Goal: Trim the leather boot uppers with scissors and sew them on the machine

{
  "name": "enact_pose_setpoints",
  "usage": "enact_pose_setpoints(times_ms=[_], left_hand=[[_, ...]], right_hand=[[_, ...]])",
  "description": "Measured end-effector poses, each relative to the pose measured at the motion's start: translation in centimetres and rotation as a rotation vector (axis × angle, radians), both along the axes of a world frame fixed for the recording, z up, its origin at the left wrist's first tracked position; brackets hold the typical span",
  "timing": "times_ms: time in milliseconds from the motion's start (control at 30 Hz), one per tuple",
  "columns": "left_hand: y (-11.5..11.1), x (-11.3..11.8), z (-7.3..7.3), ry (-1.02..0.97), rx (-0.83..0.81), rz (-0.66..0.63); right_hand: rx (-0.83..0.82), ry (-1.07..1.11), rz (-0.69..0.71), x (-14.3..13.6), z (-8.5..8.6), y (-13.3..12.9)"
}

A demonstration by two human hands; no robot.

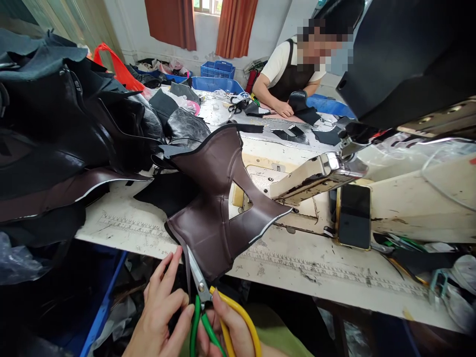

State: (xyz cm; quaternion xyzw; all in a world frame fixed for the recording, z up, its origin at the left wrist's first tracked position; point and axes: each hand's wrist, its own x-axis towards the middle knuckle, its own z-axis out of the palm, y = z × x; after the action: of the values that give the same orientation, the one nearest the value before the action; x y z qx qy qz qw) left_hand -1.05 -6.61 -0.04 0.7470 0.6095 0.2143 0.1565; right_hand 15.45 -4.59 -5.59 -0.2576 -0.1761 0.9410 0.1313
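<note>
A brown leather piece with a triangular gap lies across the sewing machine bed, its near end over the table edge. Scissors with silver blades are in my right hand, blades along the piece's near left edge. Below their pivot are green handles and a yellow loop; whether these belong to one tool or two I cannot tell. My left hand is beside the blades, thumb and forefinger pinched at a narrow dark strip hanging from that edge. Its other fingers reach up toward the leather.
Dark leather pieces are heaped at the left. The machine's metal arm juts over the bed, beside a phone. Across the table, a person handles black pieces near blue bins. Printed rulers run along the near edge.
</note>
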Motion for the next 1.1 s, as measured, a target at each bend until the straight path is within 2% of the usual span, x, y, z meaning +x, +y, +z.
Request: enact_pose_setpoints(times_ms=[133,200,300,367,433,533,600,700,800,967,1100], left_hand=[[-0.3,0.0,0.9,-0.043,0.048,-0.007],[-0.2,-0.4,1.5,-0.104,0.094,-0.008],[0.7,-1.7,1.9,-0.196,0.073,0.020],[1.8,-2.7,1.7,-0.100,0.092,0.103],[3.0,-3.5,1.4,0.113,0.140,0.154],[4.4,-4.1,1.4,0.422,0.169,0.102],[4.7,-4.3,1.7,0.492,0.218,0.056],[4.3,-4.6,2.0,0.312,0.210,-0.034],[3.2,-4.4,1.4,0.130,0.115,-0.003],[1.6,-3.6,0.0,0.076,0.037,0.085],[1.5,-3.9,0.0,0.048,-0.033,0.088]], right_hand=[[-0.020,0.070,0.037,-0.4,0.1,0.9],[-0.003,0.009,0.068,-0.2,0.7,1.1],[-0.005,-0.139,0.116,0.3,1.8,1.1],[-0.018,-0.221,0.147,0.6,2.6,1.2],[-0.012,-0.279,0.185,0.6,3.2,1.5],[0.000,-0.313,0.269,0.8,3.6,2.1],[0.025,-0.318,0.311,1.3,3.4,2.2],[0.223,-0.367,0.299,2.5,2.7,1.6],[0.392,-0.353,0.261,3.1,2.1,0.6],[0.299,-0.351,0.293,2.3,1.9,-0.1],[0.267,-0.377,0.314,2.1,1.8,0.3]])
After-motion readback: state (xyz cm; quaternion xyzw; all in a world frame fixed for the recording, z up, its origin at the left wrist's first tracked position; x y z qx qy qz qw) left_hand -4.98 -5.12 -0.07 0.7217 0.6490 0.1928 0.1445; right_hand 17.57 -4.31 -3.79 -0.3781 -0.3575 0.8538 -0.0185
